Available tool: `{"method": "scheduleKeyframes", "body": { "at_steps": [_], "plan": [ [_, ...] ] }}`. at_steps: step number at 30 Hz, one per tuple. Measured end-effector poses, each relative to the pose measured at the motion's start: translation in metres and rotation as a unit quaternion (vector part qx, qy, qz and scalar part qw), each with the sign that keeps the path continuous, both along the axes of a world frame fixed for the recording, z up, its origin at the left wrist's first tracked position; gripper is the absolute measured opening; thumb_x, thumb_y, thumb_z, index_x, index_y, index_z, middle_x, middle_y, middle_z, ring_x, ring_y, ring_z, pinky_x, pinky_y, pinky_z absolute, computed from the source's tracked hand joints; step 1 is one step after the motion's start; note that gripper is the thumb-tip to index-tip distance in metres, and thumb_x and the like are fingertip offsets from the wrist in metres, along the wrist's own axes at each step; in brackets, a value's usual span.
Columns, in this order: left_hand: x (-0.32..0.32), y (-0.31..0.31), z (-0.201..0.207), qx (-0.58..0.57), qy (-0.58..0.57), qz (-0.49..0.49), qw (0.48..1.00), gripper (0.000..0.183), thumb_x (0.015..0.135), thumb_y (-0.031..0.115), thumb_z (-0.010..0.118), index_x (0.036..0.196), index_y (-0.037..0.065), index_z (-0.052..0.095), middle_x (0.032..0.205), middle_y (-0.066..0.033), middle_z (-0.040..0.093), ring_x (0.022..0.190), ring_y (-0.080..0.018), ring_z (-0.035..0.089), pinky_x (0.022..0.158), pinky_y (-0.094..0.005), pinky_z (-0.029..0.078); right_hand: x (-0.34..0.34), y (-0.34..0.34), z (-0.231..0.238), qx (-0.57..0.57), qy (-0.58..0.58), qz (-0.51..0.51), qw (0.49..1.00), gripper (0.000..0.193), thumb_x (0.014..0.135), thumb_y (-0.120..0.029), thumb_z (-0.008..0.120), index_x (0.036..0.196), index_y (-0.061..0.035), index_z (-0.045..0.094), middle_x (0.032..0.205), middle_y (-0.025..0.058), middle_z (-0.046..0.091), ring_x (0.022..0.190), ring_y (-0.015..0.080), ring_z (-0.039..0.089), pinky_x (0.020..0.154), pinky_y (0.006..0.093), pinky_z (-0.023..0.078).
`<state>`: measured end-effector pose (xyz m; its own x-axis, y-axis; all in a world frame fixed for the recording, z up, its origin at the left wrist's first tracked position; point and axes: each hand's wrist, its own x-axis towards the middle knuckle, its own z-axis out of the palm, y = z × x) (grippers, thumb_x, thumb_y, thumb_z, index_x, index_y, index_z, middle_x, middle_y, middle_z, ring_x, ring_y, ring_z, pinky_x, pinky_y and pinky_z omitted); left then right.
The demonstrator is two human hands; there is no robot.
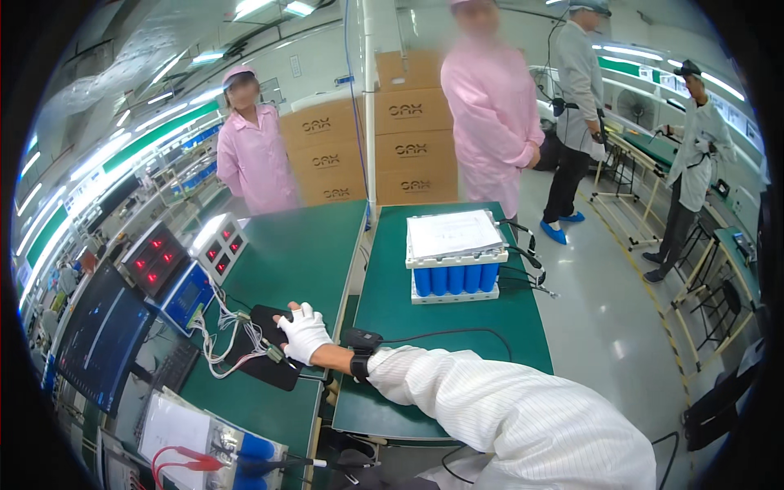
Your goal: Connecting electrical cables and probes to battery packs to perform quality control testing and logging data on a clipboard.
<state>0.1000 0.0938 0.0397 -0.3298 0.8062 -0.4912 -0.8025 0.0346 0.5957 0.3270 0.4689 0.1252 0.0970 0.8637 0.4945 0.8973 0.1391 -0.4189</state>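
Note:
My right arm, in a white striped sleeve, reaches leftward across the green workbench. My right hand point(304, 333), in a white glove with bare fingertips, is palm down over a black mat point(273, 377) with its fingers apart. Whatever lies beneath the palm is hidden. Beside its thumb end white wires point(219, 353) with green connectors, running from a blue instrument box point(189, 296). A black device point(361, 340) with a cable is strapped to my wrist. Beyond the forearm stands a battery pack point(455, 280) of blue cells, papers point(454, 234) on top. My left hand is out of sight.
A monitor point(100, 339), keyboard point(175, 367) and red-digit meters point(153, 260) stand left. Another blue-celled pack point(256, 447), with red clip leads point(196, 459), is lower left. Stacked cartons point(414, 143) and people in pink point(490, 114) are behind the benches; other people stand right.

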Motion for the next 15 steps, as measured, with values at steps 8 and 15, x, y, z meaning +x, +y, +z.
{"method": "scheduleKeyframes", "body": {
  "at_steps": [8, 15],
  "plan": [
    [0.002, -0.005, -0.015, 0.02, 0.0, 0.083, 0.996, 0.025, 0.095, 0.025, 0.052, 0.11, 0.005, 0.056, 0.094, -0.0069, 0.056, 0.084, -0.0231, 0.053, 0.076, -0.0366, 0.046, -0.01, -0.003, 0.023, 0.012, -0.097, 0.008, 0.995, 0.055, 0.068, -0.04, 0.067, 0.119, -0.0213, 0.058, 0.118, 0.0151, 0.052, 0.106, 0.0359, 0.05, 0.081, 0.0498, 0.045],
    [0.016, -0.013, 0.001, -0.004, -0.001, 0.164, 0.986, 0.025, 0.095, 0.023, 0.055, 0.11, 0.003, 0.057, 0.092, -0.0074, 0.055, 0.083, -0.0224, 0.053, 0.076, -0.037, 0.046, -0.007, 0.026, -0.027, -0.004, -0.056, -0.025, 0.998, 0.051, 0.077, -0.023, 0.065, 0.127, -0.0226, 0.055, 0.125, 0.0192, 0.051, 0.111, 0.0347, 0.05, 0.088, 0.0477, 0.042]
  ]
}}
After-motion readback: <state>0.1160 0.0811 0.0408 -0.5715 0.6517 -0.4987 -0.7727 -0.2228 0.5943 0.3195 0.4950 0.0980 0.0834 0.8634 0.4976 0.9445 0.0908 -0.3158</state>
